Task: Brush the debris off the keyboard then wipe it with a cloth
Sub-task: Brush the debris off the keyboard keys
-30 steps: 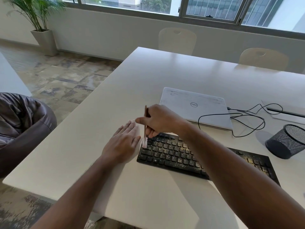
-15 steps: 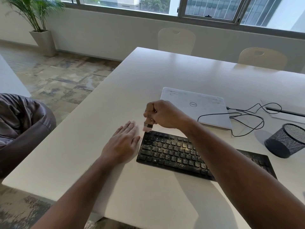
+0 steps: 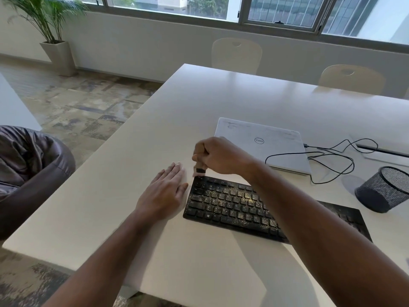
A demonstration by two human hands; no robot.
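The black keyboard (image 3: 239, 207), speckled with crumbs, lies on the white table (image 3: 199, 120) with its long axis running from near-right to far-left. The right hand (image 3: 218, 156) clenches a small brush (image 3: 200, 171) just above the keyboard's far-left corner, bristles down. The left hand (image 3: 164, 193) rests flat, fingers straight, just left of the keyboard. Bare tabletop spreads left and near; a laptop (image 3: 265, 142) lies beyond.
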